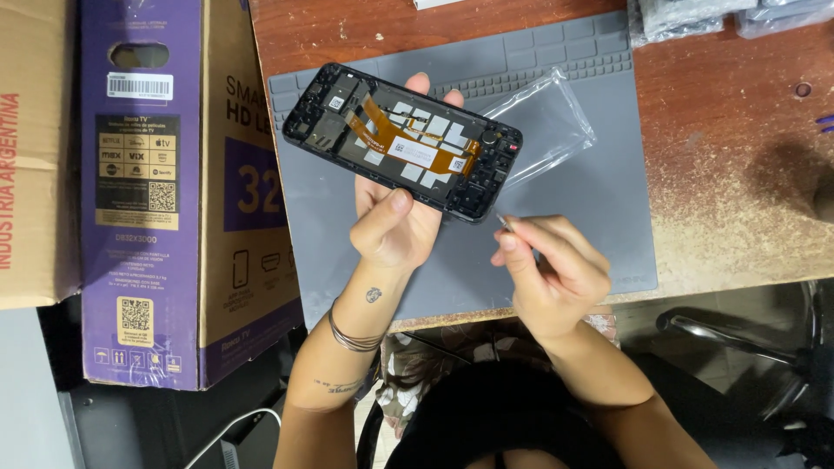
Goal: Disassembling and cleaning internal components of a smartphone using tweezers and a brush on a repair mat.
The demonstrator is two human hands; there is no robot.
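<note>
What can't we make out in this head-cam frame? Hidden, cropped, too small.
- Tool in right hand: only a thin metal tip shows; fingers hide the rest, kind unclear.
- Opened phone in left hand: underside hidden; the palm covers it.
- Small parts inside the phone: too small to identify.
- Grey bags: cut off by the top edge.
- Cardboard box: cut off by the left edge.

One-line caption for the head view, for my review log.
Left hand holds an opened phone frame over a grey work mat; right hand pinches a thin metal tool beside it.
</note>
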